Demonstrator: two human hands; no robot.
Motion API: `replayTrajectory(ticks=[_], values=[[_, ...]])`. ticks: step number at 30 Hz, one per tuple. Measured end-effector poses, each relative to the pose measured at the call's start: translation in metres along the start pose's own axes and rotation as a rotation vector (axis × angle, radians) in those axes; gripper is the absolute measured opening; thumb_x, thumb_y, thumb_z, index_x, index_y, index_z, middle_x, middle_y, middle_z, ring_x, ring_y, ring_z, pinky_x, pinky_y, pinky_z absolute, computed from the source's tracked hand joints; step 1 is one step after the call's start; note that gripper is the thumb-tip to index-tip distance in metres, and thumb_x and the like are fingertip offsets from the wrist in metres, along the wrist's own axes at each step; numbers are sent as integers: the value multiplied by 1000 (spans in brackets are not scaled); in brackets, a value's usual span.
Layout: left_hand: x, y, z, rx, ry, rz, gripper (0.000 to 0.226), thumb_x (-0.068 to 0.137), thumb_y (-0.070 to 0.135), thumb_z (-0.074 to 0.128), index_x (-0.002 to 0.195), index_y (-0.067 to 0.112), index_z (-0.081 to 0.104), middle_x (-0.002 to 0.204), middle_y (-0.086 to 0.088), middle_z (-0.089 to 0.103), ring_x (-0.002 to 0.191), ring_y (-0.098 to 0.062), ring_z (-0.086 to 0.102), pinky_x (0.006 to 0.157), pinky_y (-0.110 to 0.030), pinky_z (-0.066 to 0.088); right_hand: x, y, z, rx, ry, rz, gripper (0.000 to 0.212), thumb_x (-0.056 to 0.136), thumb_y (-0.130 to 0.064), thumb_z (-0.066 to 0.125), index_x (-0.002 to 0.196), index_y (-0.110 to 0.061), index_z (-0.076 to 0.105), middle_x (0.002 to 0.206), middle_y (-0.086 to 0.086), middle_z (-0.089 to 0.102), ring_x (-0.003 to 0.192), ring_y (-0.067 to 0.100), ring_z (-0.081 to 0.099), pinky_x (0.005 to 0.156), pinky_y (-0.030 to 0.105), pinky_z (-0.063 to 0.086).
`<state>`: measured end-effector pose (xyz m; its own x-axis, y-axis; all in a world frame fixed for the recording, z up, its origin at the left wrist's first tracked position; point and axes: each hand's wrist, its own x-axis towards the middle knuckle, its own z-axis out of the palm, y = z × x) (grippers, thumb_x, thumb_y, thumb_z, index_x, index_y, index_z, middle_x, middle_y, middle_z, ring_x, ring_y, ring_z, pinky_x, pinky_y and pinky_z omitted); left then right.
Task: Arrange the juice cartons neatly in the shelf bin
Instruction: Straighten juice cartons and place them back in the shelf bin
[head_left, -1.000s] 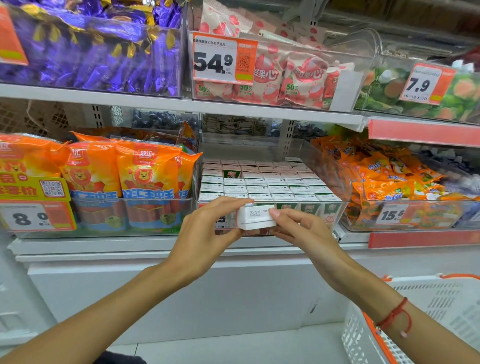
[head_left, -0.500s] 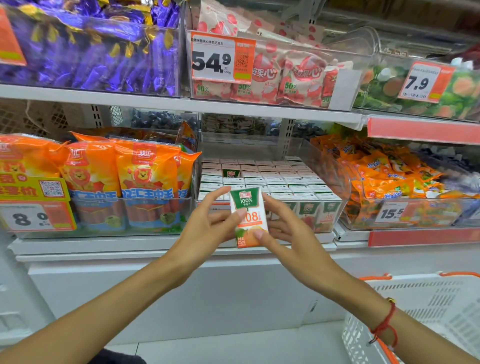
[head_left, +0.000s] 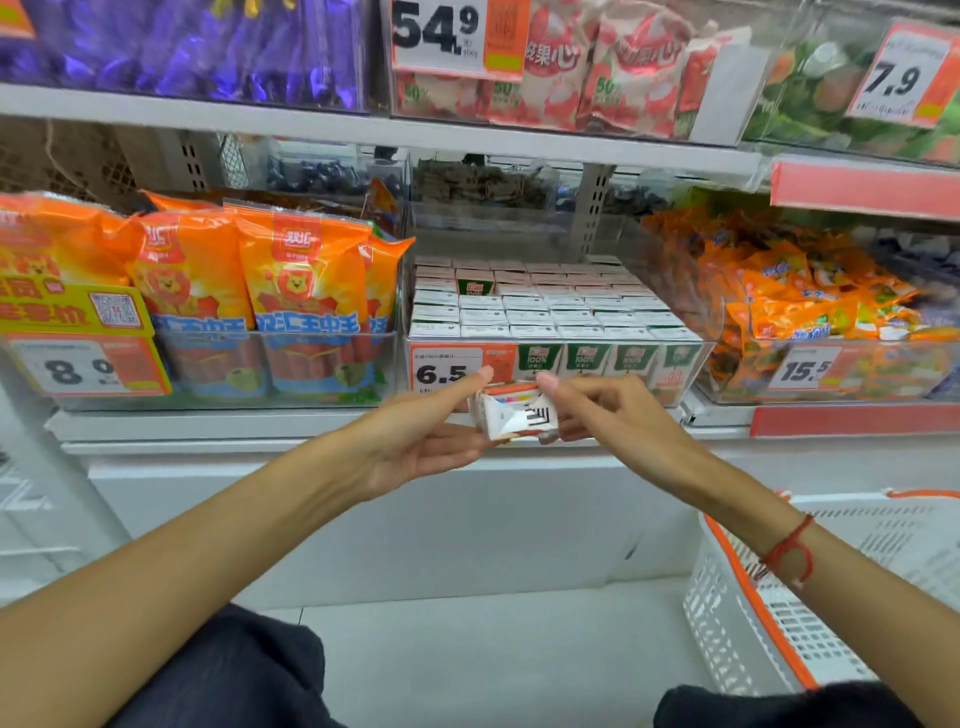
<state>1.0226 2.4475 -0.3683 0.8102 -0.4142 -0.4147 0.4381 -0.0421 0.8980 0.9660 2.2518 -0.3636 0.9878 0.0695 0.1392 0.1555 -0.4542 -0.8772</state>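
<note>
A small juice carton (head_left: 514, 415) lies tipped between my two hands, its white bottom flaps facing me, just below the shelf edge. My left hand (head_left: 415, 441) holds its left side with thumb on top and fingers beneath. My right hand (head_left: 602, 410) pinches its right side. Behind them the clear shelf bin (head_left: 691, 353) holds several rows of upright cartons (head_left: 550, 306) with white tops and green fronts. A 6.5 price tag (head_left: 447, 369) is fixed to the bin's front.
Orange sausage packs (head_left: 291, 280) fill the bin at left, orange snack bags (head_left: 810, 291) the bin at right. An upper shelf (head_left: 363, 124) carries more bins. A white basket with orange trim (head_left: 769, 623) stands on the floor at lower right.
The carton stood upright with its green front toward me; both hands have tipped it over and lowered it, so its bottom now faces me. The view has moved closer to the shelf.
</note>
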Motion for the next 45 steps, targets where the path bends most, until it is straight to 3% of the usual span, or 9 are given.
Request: replayTrajectory(ticks=[3,6,11,15,19,23,25,33,45], values=[[1,-2,-2,85,-76,-69,50,81,61,62,103,16,67,90,-6,77,64,-5,71,47,-17,51,2,-2,3,45,87,94,57,71,-75,58,73,-22,78,75,3,76,71,16,74,73,27,54],[4,-3,-4,111,-90,-105,55,79,67,58,97,16,67,86,-2,77,55,-5,66,43,-16,48,3,-5,7,53,96,164,59,68,-76,57,79,-20,75,69,4,75,67,16,73,63,19,53],[5,-5,-5,140,-101,-139,63,78,71,57,99,13,67,76,0,73,51,-6,61,43,-19,48,3,-6,11,3,85,173,52,76,-71,58,79,-22,74,67,3,74,65,13,72,66,22,55],[3,-2,-3,170,-80,-59,51,82,66,56,101,19,68,74,3,72,54,-5,63,51,-20,52,3,-9,8,34,11,220,46,80,-66,58,92,-23,72,76,5,76,72,15,74,70,21,57],[3,1,-2,320,15,193,37,86,57,60,116,35,60,88,6,76,75,-6,73,62,-23,58,3,-9,2,275,-118,271,38,88,-38,65,125,-30,61,110,4,71,91,22,73,85,29,58],[4,3,-2,266,8,406,50,85,41,68,127,48,40,88,20,74,83,-1,71,71,-22,59,2,-5,3,247,-19,177,61,83,-23,74,136,-35,48,106,-3,74,99,11,70,90,30,55],[6,5,-3,226,3,487,62,80,37,72,133,37,41,95,15,75,91,-3,71,78,-21,58,3,-4,3,241,30,131,66,80,-18,77,137,-33,47,111,-3,72,102,9,68,95,33,53],[-4,5,-4,524,46,891,39,71,11,84,100,29,65,106,25,69,106,5,62,87,-8,47,3,-3,1,-36,156,-309,37,81,-1,76,108,-23,65,111,-17,69,111,2,61,90,12,47],[3,5,-6,558,65,976,40,82,27,76,118,37,61,114,28,64,113,4,57,87,-5,43,2,-13,7,-160,252,-424,49,86,-17,72,125,-38,51,122,-21,60,115,2,56,85,14,50]])
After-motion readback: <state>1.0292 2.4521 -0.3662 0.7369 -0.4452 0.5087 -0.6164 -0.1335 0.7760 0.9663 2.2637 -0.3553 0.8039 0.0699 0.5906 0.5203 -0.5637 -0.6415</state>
